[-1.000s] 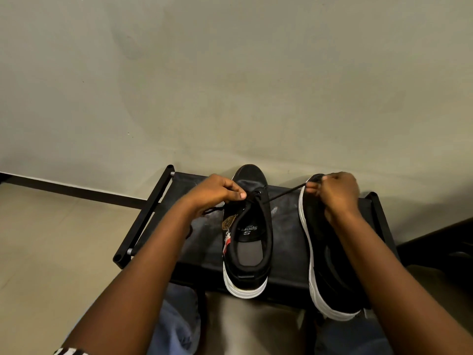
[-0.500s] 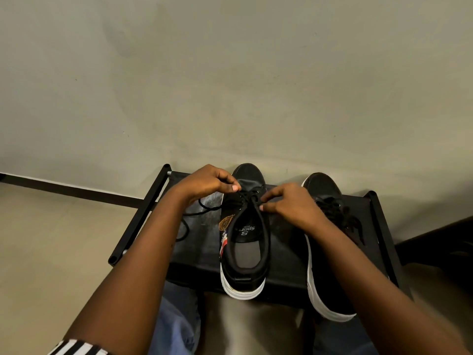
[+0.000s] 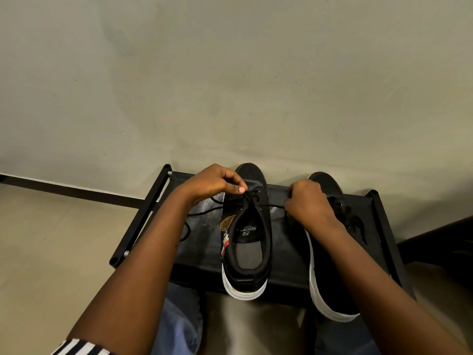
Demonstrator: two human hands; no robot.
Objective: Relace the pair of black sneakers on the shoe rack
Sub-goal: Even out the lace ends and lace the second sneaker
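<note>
1. Printed on the insole (image 3: 249, 248) of the left sneaker (image 3: 245, 274): "S SPORT", upside down to the camera. Gold emblem and red-white tag on its side, unreadable.
2. Left hand (image 3: 212, 183), fingers curled, pinching the black lace (image 3: 273, 206) at the eyelets.
3. Right hand (image 3: 307, 203) gripping the lace's other end, taut, beside the right sneaker (image 3: 327, 290).
4. Both sneakers side by side on the black shoe rack (image 3: 202, 252), toes toward a grey-green wall (image 3: 230, 85); beige floor (image 3: 51, 252) at left.

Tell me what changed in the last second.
The right hand moved from the plain black white-soled sneaker to the eyelets of the gold-emblem black sneaker, took a new grip on the thin black lace and pulled it rightward. The left hand kept pinching the lace there. Both sneakers and the black fabric shoe rack stayed put.
</note>
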